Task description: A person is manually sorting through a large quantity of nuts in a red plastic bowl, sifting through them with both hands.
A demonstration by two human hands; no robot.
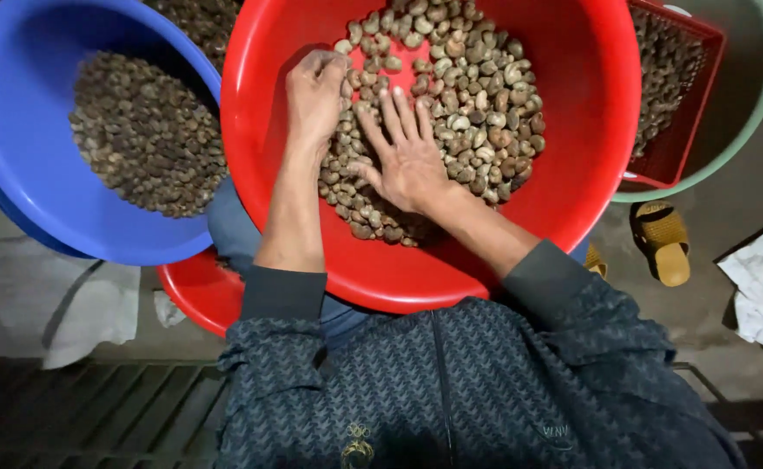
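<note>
Both forearms reach forward from dark patterned sleeves pushed up below the elbows. The right hand (409,161) lies flat, palm down, fingers spread open on the pile of cashew nuts (472,95) inside the red basin (590,165), holding nothing. Just beside it, the left hand (314,94) is curled, fingers bent into the nuts; whether its grip closes on any cannot be told. Nuts beneath both hands are hidden. Left of this, a blue basin (16,113) holds darker nuts. Farther right, a red crate (690,87) of nuts sits in a green tub (759,78), both cut off by the frame's edge.
</note>
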